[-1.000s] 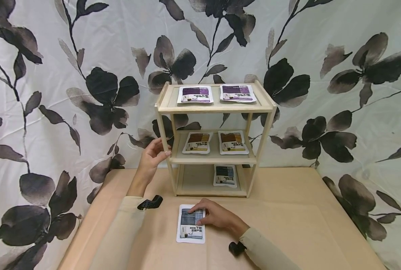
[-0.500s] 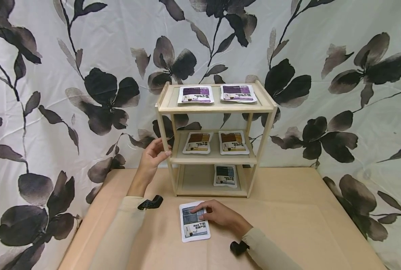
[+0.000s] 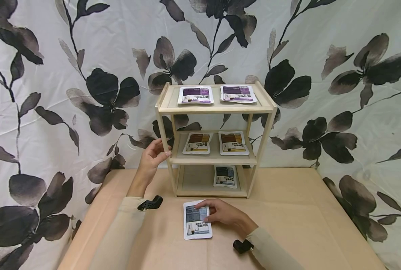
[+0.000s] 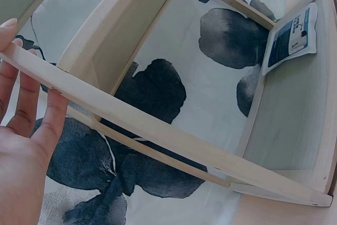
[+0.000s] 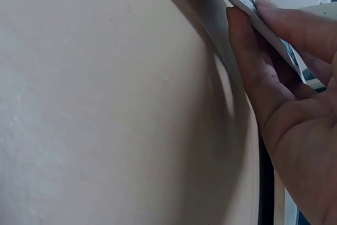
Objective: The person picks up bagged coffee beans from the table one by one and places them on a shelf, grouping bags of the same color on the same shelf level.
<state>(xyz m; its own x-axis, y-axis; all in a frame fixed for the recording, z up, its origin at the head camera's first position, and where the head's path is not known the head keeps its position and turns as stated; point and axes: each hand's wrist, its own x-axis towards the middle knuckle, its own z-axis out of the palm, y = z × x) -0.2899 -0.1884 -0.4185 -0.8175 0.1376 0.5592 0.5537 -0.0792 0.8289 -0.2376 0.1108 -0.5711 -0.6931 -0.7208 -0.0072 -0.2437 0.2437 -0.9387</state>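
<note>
My left hand holds the front left post of a three-tier wooden shelf, level with its middle tier. In the left wrist view, the thumb and fingers lie on opposite sides of that post. In front of the shelf, my right hand pinches the right edge of a flat blue-and-white pouch. The right wrist view shows the pouch tilted between thumb and fingers, lifted off the table. On the bottom tier, another blue-and-white pouch lies on the right side.
Two purple-and-white pouches, a left one and a right one, lie on the top tier. The middle tier bears a left brown-and-yellow pouch and a right one. Behind the tan table hangs a floral cloth.
My right hand has moved slightly right with the blue-and-white pouch, which turned a little on the way. The left hand stays on the post.
</note>
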